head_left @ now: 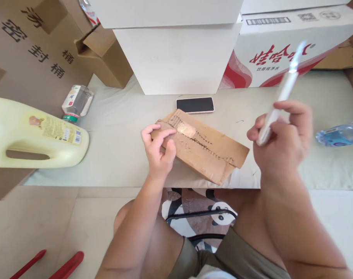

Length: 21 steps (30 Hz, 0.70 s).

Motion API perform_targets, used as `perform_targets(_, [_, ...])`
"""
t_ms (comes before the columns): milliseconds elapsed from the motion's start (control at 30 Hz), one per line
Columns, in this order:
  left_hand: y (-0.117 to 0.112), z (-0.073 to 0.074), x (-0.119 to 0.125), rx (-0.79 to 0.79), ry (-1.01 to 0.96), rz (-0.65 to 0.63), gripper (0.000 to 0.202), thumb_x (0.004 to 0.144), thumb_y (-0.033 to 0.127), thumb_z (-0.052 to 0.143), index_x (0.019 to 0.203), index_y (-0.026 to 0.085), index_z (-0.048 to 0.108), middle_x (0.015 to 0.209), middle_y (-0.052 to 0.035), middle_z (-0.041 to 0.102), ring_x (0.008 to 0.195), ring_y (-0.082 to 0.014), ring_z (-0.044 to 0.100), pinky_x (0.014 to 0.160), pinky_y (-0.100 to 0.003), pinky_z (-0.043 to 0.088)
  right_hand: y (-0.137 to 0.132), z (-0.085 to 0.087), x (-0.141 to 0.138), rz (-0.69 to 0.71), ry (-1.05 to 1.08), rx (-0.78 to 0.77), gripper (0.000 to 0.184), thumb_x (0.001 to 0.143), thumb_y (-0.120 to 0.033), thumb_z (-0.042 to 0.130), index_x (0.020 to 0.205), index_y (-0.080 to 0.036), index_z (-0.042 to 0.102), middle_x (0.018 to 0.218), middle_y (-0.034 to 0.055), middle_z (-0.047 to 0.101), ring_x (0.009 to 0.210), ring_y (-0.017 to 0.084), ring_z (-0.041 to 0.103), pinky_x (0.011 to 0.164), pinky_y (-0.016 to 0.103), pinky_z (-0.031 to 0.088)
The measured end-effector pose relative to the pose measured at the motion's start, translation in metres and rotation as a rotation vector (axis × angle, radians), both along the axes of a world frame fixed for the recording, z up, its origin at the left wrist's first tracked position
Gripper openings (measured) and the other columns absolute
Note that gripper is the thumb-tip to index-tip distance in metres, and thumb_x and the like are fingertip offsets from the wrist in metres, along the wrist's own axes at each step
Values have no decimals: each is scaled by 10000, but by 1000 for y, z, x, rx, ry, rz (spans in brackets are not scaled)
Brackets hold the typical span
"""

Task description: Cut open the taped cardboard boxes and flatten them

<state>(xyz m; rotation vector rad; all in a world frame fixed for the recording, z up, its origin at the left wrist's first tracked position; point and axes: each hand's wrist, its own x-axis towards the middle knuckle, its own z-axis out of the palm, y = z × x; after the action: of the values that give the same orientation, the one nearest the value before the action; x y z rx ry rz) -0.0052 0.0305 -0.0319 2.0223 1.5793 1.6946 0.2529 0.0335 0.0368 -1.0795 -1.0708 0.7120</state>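
Observation:
A small, worn brown cardboard box (205,149) lies at a slant on the pale cloth-covered surface, with a ragged, torn line along its top. My left hand (159,149) grips the box's left end, fingers bent over the edge and thumb near the side. Raised to the right of the box, my right hand (283,135) is closed round the white handle of a knife (281,100). The knife's shiny blade points up and away, blurred at the tip, and is apart from the box. Behind the box lies a phone (195,104), its dark screen up.
White cartons (179,58) stand along the back. On the left are a large yellow jug (19,131), a clear bottle (77,101) lying down and an open brown box (106,58). A water bottle (340,133) lies on the right. Red handles (67,265) show at lower left.

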Motion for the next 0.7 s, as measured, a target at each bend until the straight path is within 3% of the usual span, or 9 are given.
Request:
perform_targets(100, [-5, 0, 11, 31, -1, -33, 365, 1041, 490, 495, 1095, 230, 745, 1222, -105, 495, 1236, -262, 551, 1123, -475, 499, -21, 27, -3, 183, -12, -5, 238, 852, -429, 622, 1061, -315, 620, 722, 15, 648, 595, 200, 610, 544, 362, 480])
perform_targets(167, [-7, -1, 16, 47, 1, -46, 355, 1054, 463, 474, 1111, 227, 733, 1222, -104, 484, 1232, -254, 550, 1102, -465, 507, -31, 33, -5, 294, -12, 9, 355, 837, -567, 668, 1095, -325, 643, 763, 30, 700, 647, 229, 676, 589, 395, 547])
perform_targets(233, [-8, -1, 18, 46, 8, -42, 374, 1061, 468, 447, 1116, 227, 728, 1216, -106, 478, 1232, -258, 547, 1094, -473, 510, -37, 30, -9, 304, -43, 6, 367, 847, -548, 733, 1124, -323, 646, 771, 20, 717, 668, 228, 703, 593, 379, 566])
perform_targets(333, [-8, -1, 18, 25, 18, -28, 399, 1060, 492, 433, 1109, 228, 728, 1211, -108, 479, 1235, -265, 545, 1107, -487, 502, -38, 20, -18, 281, -120, -51, 225, 925, -410, 743, 1072, -296, 616, 707, -22, 701, 531, 157, 618, 485, 291, 487])
perform_targets(433, [-7, -1, 16, 14, 37, -20, 418, 1059, 506, 422, 1102, 231, 734, 1207, -108, 485, 1230, -261, 549, 1121, -489, 495, -35, 14, -25, 345, -137, -62, 248, 991, -497, 657, 985, -277, 543, 594, -63, 627, 420, 118, 484, 418, 252, 390])
perform_targets(567, [-7, -1, 13, 34, 58, 6, 447, 1048, 522, 426, 1071, 228, 761, 1187, -110, 502, 1191, -263, 569, 1108, -495, 503, -35, 14, -27, 398, -248, -70, 438, 1015, -679, 500, 1053, -254, 596, 726, 1, 666, 565, 147, 575, 516, 290, 465])
perform_targets(700, [-6, -1, 12, 44, 56, 27, 451, 1041, 507, 445, 1040, 217, 790, 1173, -119, 528, 1155, -272, 585, 1070, -493, 516, -38, 20, -28, 400, -520, -15, 473, 1056, -634, 437, 1104, -240, 693, 850, 47, 717, 722, 171, 666, 654, 315, 542])
